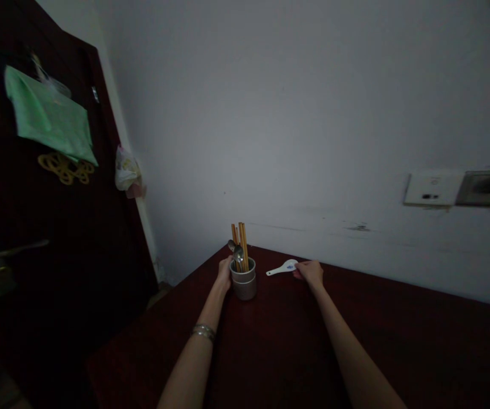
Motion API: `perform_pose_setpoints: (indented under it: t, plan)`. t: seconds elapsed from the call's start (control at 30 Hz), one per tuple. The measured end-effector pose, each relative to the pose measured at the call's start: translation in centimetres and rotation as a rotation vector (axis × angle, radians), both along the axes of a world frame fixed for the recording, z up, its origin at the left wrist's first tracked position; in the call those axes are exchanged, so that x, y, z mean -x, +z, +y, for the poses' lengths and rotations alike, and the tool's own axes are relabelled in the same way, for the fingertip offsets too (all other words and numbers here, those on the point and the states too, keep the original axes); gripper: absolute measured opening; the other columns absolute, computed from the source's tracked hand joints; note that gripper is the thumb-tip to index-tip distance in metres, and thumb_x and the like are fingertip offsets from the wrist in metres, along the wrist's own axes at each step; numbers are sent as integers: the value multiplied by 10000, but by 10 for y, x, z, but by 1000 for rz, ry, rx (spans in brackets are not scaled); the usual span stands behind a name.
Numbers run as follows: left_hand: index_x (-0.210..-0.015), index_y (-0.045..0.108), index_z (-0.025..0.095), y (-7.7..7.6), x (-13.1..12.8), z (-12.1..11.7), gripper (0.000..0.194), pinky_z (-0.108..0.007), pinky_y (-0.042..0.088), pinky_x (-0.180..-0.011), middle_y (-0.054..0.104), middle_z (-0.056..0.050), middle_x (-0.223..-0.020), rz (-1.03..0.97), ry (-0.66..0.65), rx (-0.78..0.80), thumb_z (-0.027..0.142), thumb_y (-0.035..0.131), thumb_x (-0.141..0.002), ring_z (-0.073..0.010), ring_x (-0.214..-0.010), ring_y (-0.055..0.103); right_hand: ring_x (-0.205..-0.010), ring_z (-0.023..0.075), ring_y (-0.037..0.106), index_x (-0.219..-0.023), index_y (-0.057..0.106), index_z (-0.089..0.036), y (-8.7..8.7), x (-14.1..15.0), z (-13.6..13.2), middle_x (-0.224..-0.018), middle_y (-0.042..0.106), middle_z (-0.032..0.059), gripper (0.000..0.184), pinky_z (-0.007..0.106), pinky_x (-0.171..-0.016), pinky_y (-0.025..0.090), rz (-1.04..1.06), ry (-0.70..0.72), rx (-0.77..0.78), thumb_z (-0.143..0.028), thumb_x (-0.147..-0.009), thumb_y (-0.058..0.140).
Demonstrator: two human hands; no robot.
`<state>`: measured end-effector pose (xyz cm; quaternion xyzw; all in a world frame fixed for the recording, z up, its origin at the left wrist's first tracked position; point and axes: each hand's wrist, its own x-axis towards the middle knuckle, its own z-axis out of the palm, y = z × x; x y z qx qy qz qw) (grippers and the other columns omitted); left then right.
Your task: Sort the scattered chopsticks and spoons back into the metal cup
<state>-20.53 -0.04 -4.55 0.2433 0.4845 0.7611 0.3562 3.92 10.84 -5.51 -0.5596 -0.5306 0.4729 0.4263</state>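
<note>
A grey utensil holder (244, 285) stands upright on the dark red table, with several wooden chopsticks (245, 244) and metal spoons (239, 253) sticking up out of it. My left hand (224, 274) is wrapped around the holder's left side, its fingertips hidden behind it. To the right, my right hand (311, 274) pinches the bowl end of a white soup spoon (279, 268) with a small blue mark. The spoon's handle points left toward the holder and lies low, at or just above the tabletop; I cannot tell which.
The dark red table (279, 341) meets a pale wall (287, 142) at its back edge. On the left is a dark door (78, 238) with a lever handle (19, 249) and a hanging green cloth (51, 116). A plastic bag (126, 170) hangs near the corner. Wall sockets (433, 188) are at right.
</note>
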Motion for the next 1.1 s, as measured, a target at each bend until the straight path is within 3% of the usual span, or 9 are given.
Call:
perform_pose_setpoints:
  t: [0.27,0.5,0.63,0.83,1.1]
  plan:
    - [-645,584,120,15,9,-5,123,-205,384,-471,581,-9,-516,-29,18,51,240,567,-633,-88,-426,506,-549,195,662,-921,647,-64,-10,0,3,-700,698,135,316,204,-457,524,-50,20,66,-129,-624,561]
    - [-777,579,124,42,19,-22,188,-286,487,-625,657,-104,-715,-40,-37,-65,275,477,-735,-169,-633,629,-575,171,666,-1033,608,-86,-14,-3,1,-759,703,116,393,192,-473,529,-54,34,50,-135,-648,545]
    - [-813,580,125,55,20,-27,206,-297,496,-631,656,-105,-730,38,-1,-125,309,538,-732,-182,-666,636,-581,176,666,-1000,624,-88,-12,-3,-2,-707,700,106,360,193,-473,531,-64,38,43,-142,-654,543]
    - [-825,635,103,70,17,-32,285,-263,479,-552,658,-108,-738,272,-53,-61,287,706,-619,-163,-609,611,-582,193,664,-1013,605,-58,-11,-3,-7,-656,686,113,374,220,-454,534,-82,47,30,-142,-652,548]
    - [-734,665,91,69,15,-32,225,-264,466,-537,651,-86,-651,319,-52,-53,227,735,-569,-148,-543,591,-539,179,652,-1033,590,-60,-12,-6,-9,-543,648,60,395,226,-458,536,-65,72,11,-155,-650,566]
